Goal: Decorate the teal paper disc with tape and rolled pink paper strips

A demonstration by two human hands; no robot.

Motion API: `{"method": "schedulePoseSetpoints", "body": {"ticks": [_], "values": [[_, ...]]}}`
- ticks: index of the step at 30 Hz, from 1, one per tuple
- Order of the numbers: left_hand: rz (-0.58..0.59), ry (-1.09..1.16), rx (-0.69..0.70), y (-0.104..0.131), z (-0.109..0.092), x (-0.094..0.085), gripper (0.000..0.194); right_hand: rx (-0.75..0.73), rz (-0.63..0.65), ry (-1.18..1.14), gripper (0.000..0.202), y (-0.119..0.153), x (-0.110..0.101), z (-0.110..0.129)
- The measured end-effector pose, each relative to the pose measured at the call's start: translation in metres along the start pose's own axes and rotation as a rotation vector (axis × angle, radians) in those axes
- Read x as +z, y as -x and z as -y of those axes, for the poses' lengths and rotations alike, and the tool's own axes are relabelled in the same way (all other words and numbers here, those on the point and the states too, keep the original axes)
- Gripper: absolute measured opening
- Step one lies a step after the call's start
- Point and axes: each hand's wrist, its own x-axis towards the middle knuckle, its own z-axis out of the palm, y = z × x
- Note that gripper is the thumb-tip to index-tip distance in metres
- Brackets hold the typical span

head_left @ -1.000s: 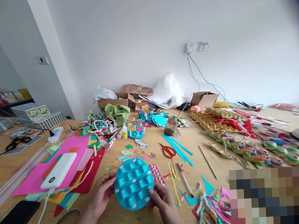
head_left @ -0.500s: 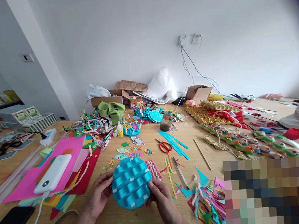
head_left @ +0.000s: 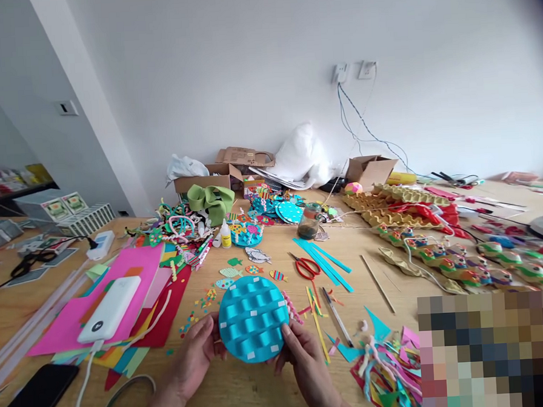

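Observation:
A round blue paper disc (head_left: 255, 335) with rows of raised wavy strips and several small white tabs is held over the near part of the table, tilted toward me. My left hand (head_left: 195, 356) grips its left edge, the fingertips partly hidden beneath. On the lower right edge, my right hand (head_left: 309, 356) pinches the disc with the thumb on top. Just beyond lie paper fish, among them a striped fish (head_left: 278, 276) and a green fish (head_left: 235, 262). A pink bumpy piece (head_left: 293, 308) shows partly behind the disc. Red-handled scissors (head_left: 306, 266) rest to the right.
Blue paper strips (head_left: 324, 261), a pen (head_left: 336, 315) and paper scraps (head_left: 389, 367) lie on the right. Painted egg cartons (head_left: 456, 254) spread farther right. A white power bank (head_left: 109, 309) and phone (head_left: 36, 401) are left. A glue bottle (head_left: 226, 235) and glass jar (head_left: 308, 223) stand behind.
The scene has shifted rightward in view. Both hands have moved the disc slightly away from me, and it covers more of the fish and the pink bumpy piece. The grip is unchanged.

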Motion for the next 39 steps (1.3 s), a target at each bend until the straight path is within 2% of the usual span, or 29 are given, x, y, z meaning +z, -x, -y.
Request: {"method": "schedulePoseSetpoints", "body": {"ticks": [4,8,15,23,30,34,39], "values": [[0.078,-0.087,-0.024,0.003,0.007,0.005,0.045,-0.001,0.010,0.009,0.037,0.000,0.002,0.001],[0.063,-0.118,-0.032,0.004,0.009,0.010,0.040,0.010,0.022,0.012,0.038,0.001,0.004,0.002],[0.097,-0.151,0.002,0.006,0.008,0.016,0.048,0.001,0.043,0.029,0.036,0.000,0.001,-0.005],[0.085,-0.155,0.033,0.006,0.011,0.013,0.028,0.001,0.087,0.021,0.034,0.001,0.001,-0.009],[0.094,-0.117,0.014,0.005,0.011,0.007,0.023,-0.016,0.093,0.003,0.031,0.000,0.001,-0.004],[0.128,-0.098,0.021,0.004,0.010,0.003,0.022,-0.020,0.075,0.000,0.034,-0.002,0.002,0.000],[0.114,-0.078,0.018,0.005,0.008,0.003,0.022,0.007,0.066,-0.001,0.040,-0.001,0.004,0.004]]}}
